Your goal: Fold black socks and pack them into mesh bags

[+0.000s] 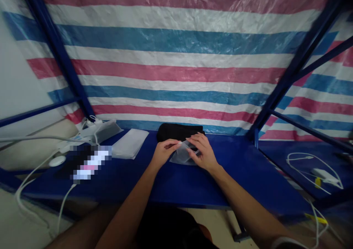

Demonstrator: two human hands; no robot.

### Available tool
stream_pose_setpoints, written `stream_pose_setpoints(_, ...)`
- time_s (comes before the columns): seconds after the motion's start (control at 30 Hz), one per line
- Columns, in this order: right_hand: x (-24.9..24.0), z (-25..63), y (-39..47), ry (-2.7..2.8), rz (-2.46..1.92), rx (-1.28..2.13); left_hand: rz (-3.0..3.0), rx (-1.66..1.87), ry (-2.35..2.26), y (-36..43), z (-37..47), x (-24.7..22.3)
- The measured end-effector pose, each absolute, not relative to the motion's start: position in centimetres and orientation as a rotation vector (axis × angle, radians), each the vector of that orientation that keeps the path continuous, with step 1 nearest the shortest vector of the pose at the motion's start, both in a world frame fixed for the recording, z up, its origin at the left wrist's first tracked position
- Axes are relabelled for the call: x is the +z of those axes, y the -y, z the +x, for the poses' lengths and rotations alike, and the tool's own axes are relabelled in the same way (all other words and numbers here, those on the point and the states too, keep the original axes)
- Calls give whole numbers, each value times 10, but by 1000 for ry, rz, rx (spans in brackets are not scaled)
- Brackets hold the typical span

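Observation:
A translucent, frosted plastic bag (180,156) rests on the blue tabletop between my hands. My left hand (164,152) is closed, with thumb and index finger pinching the bag's upper left edge, where a small white bit shows at the fingertips. Over the bag's right side, my right hand (202,151) has its thumb and fingers curled around the edge. A dark gap shows under those fingers; what it is I cannot make out. Just behind both hands lies a folded black cloth-like bundle (176,130), partly covered by my right fingers.
A stack of whitish flat bags or sheets (131,143) lies to the left. Beyond it are a blurred-out lit phone (92,164) on a cable and a white power strip (78,137). Blue metal posts (284,83) flank the table (132,182); a striped tarp (176,72) hangs behind.

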State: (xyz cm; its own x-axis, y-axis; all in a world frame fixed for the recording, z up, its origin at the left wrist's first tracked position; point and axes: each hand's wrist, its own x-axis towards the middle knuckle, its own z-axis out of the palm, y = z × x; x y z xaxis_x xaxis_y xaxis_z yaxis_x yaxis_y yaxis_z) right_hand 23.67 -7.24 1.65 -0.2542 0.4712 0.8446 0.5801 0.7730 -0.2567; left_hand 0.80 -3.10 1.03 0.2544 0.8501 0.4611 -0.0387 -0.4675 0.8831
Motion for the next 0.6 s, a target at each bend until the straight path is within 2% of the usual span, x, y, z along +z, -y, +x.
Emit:
stream_pose_setpoints(0.27, 12, 232, 64, 1996, -760, -80, 2099, 1488, -689, 41, 15, 12)
stream_pose_setpoints(0.6, 20, 249, 61, 2010, -850, -107, 1899, 1470, -813, 40, 10, 18)
